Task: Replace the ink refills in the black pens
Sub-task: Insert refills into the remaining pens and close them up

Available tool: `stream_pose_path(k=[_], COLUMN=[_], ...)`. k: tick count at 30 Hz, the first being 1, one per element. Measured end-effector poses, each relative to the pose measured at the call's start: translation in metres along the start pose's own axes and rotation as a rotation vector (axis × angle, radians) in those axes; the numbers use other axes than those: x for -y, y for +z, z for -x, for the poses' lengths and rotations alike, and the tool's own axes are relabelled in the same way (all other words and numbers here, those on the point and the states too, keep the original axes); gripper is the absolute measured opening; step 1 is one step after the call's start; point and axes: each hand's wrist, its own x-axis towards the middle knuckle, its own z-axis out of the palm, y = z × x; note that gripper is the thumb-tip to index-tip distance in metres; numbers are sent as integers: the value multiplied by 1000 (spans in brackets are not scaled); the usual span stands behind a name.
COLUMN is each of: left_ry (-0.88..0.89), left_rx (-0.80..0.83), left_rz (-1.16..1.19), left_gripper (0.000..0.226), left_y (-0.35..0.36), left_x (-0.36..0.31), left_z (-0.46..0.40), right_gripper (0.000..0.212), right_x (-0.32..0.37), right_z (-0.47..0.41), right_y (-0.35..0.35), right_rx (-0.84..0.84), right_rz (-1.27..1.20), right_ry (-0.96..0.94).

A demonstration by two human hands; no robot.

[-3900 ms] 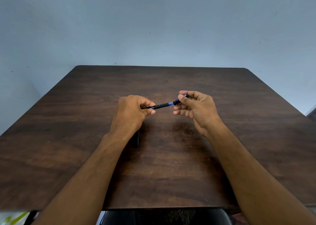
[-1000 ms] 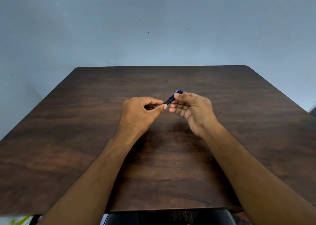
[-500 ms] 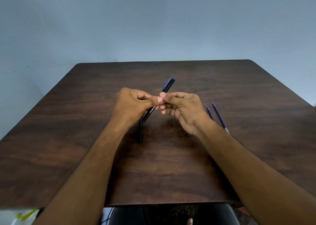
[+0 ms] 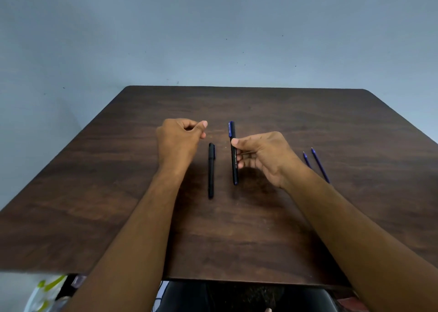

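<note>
We are risking a roll: the blue-clipped pen (image 4: 233, 153), at frame centre, could slip off the table (image 4: 308, 228) if let go carelessly. Our right hand (image 4: 265, 157) is pinching its barrel between thumb and fingertips. Our left hand (image 4: 181, 137) is curling loosely, gripping nothing, left of the all-black pen (image 4: 211, 170). Two refills (image 4: 316, 163) are lying at right.
</note>
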Motion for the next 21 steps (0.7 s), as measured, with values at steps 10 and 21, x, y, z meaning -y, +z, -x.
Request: stream_pose_path(k=[10, 21], left_ry=[70, 92], left_rx=[37, 75], left_rz=[-7, -3], left_gripper=[28, 27], left_y=[7, 11], left_x=[5, 6], left_z=[5, 8], right_gripper=[24, 22], right_x=[4, -8], right_z=[-2, -19], right_y=[30, 47], right_rx=[-151, -266], right_rz=[440, 772], right_ry=[117, 45])
